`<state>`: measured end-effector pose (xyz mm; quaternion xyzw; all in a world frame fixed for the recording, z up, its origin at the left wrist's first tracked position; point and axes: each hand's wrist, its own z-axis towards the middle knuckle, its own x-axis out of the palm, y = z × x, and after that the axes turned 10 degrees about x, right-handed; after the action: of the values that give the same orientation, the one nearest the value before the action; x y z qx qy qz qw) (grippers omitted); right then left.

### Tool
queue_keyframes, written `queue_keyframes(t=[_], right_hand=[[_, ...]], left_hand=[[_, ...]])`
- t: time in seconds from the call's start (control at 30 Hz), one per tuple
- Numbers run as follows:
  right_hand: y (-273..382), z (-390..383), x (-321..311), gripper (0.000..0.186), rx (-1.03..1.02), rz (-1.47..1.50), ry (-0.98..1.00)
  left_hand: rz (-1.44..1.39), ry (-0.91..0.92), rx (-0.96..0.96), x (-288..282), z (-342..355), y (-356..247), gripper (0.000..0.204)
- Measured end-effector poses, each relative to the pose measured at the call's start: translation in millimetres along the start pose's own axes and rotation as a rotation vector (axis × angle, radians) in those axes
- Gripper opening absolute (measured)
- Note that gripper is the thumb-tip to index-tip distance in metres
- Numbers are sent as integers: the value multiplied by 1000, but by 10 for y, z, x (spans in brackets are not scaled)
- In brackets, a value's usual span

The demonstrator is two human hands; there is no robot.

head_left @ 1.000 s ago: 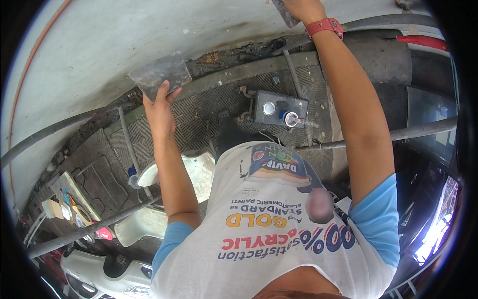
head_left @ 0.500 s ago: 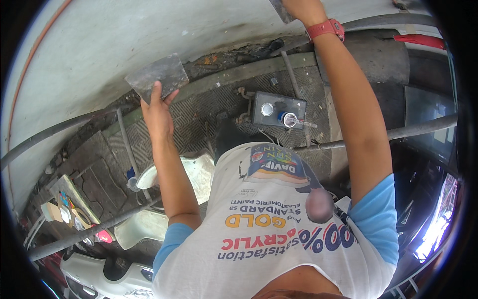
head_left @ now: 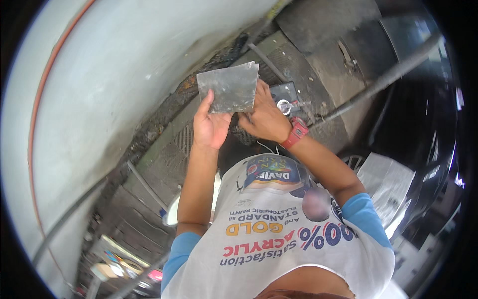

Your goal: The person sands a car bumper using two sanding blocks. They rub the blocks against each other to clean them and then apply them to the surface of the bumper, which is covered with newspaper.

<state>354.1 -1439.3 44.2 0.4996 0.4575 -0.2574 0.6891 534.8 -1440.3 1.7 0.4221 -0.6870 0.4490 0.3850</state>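
Note:
My left hand grips a thin grey rectangular metal putty spreader from its near edge, thumb on the smeared upper face. Close against its right side is my right hand, with curled fingers and a red watch at the wrist. A second metal spreader shows as a narrow strip along the first one's right edge, in the right hand's fingers; most of it is hidden. Both hands are together in front of my chest, above the floor.
Beyond my right hand an open can sits on a dark box. A pale wall with an orange hose rises at left. Metal pipes cross on the right, near a dark car.
My right hand has come down from the wall at upper right to meet the left one. The left hand has moved rightward with its spreader. The view has turned.

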Motion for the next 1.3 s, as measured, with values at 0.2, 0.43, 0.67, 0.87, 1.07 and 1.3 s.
queue_keyframes(t=[0.2,0.43,0.67,0.87,1.07,1.3], right_hand=[[-191,-769,-289,41,824,1252,-202],[-958,-2141,-731,25,913,1572,-1111],[-1147,-3083,-364,38,1069,1356,-1393],[-1202,-3844,-381,44,1032,1343,-1397],[-1509,-4784,-675,45,963,1574,-1676],[-1521,-5616,-1039,51,1005,1407,-1456]], left_hand=[[447,183,-136,291,-11,668,43],[1118,480,157,714,-218,1472,81],[1030,704,-194,996,-714,2425,59],[1338,904,-446,1039,-1217,3248,33],[1654,1299,-128,1466,-1933,4051,42],[1860,1625,-286,1700,-2330,4877,42]])
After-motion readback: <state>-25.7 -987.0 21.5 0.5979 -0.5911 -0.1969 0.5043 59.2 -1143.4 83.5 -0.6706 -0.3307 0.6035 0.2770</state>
